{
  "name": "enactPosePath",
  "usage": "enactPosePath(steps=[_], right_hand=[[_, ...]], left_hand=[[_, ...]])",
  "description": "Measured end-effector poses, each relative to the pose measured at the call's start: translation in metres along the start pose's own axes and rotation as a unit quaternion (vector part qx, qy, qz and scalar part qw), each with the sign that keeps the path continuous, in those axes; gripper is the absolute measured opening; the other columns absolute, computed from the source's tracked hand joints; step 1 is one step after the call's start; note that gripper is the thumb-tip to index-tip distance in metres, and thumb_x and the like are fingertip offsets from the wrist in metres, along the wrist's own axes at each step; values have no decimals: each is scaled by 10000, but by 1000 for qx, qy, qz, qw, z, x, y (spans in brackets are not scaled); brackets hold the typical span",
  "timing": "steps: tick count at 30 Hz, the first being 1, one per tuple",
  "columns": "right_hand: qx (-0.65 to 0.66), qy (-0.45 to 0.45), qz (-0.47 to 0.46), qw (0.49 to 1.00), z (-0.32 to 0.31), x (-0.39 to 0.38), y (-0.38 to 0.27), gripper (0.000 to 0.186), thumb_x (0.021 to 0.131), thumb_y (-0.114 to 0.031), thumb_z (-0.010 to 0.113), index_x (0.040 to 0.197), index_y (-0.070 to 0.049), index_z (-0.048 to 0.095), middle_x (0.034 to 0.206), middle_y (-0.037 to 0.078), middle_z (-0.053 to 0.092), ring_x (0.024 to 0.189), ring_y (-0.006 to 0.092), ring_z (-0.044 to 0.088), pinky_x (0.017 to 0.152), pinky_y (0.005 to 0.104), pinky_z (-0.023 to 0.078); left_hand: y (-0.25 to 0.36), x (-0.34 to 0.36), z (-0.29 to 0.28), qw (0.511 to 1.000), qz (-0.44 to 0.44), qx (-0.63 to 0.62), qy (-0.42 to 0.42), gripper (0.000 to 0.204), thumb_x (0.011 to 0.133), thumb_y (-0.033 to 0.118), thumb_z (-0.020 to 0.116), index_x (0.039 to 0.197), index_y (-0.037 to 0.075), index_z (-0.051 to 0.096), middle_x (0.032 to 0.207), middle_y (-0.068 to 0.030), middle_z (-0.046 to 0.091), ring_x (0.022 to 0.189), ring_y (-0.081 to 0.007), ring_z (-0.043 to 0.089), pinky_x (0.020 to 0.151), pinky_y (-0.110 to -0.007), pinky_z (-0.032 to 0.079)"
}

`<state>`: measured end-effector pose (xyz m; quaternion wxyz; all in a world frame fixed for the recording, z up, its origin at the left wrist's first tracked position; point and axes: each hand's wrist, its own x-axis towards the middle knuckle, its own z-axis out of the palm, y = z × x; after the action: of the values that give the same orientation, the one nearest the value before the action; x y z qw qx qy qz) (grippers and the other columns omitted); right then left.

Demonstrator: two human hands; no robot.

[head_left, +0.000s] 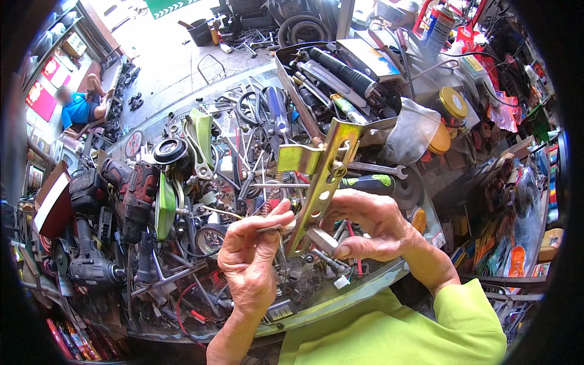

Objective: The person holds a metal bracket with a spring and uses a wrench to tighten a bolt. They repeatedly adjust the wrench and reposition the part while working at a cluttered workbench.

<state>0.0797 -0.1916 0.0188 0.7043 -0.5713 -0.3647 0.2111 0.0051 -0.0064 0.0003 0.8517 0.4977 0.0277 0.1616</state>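
My left hand [248, 261] pinches a small, thin, flat piece [272, 229] between thumb and fingers, close beside a slotted, yellow-plated metal bracket [328, 177] that stands tilted upright. My right hand [380, 228] is curled round the bracket's lower part, its thumb pressed on a short rectangular metal bar [322, 239] lying across it; part of its fingers is behind the bracket. A side plate [297, 157] juts from the bracket's upper part. Behind my hands lie a green-and-black-handled screwdriver [371, 184] and a spanner [383, 170].
The glass-topped bench [353, 286] is heaped with tools, cordless drills [132, 191] and parts. Behind are a metal box [283, 67] of cylindrical items, a plastic bag [409, 134] and yellow tins [452, 102]. At the back left a person in blue [79, 108] is low on the floor.
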Motion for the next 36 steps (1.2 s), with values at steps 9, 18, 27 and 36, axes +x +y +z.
enactPosePath(steps=[9,18,27,36], right_hand=[[-130,-49,-56,989,6,-1,-3,621,832,-118,715,1359,9,410,1047,129,628,845,200,626,790,342,511],[-186,-68,-64,978,13,-2,-8,627,805,-64,722,1340,29,409,1112,193,605,920,266,652,802,376,521],[-175,-33,-87,980,13,-10,-6,478,743,-111,785,1183,-25,619,1246,161,587,1151,316,561,953,428,453],[265,99,363,888,16,6,-45,360,829,-146,711,1118,29,586,1167,164,581,1113,232,575,976,356,470]], left_hand=[[6,-1,2,998,17,4,64,178,891,51,621,1046,93,544,994,-27,591,987,-210,613,784,-381,577],[5,-11,7,996,67,48,29,188,879,-1,629,1012,27,499,950,-93,606,918,-207,635,869,-362,516],[9,-11,5,970,201,126,-49,262,866,-15,626,1056,6,447,997,-192,555,932,-304,641,858,-406,540],[18,-12,4,983,128,89,-92,473,744,-90,723,1124,-27,447,1064,-188,554,965,-276,640,834,-354,543]])
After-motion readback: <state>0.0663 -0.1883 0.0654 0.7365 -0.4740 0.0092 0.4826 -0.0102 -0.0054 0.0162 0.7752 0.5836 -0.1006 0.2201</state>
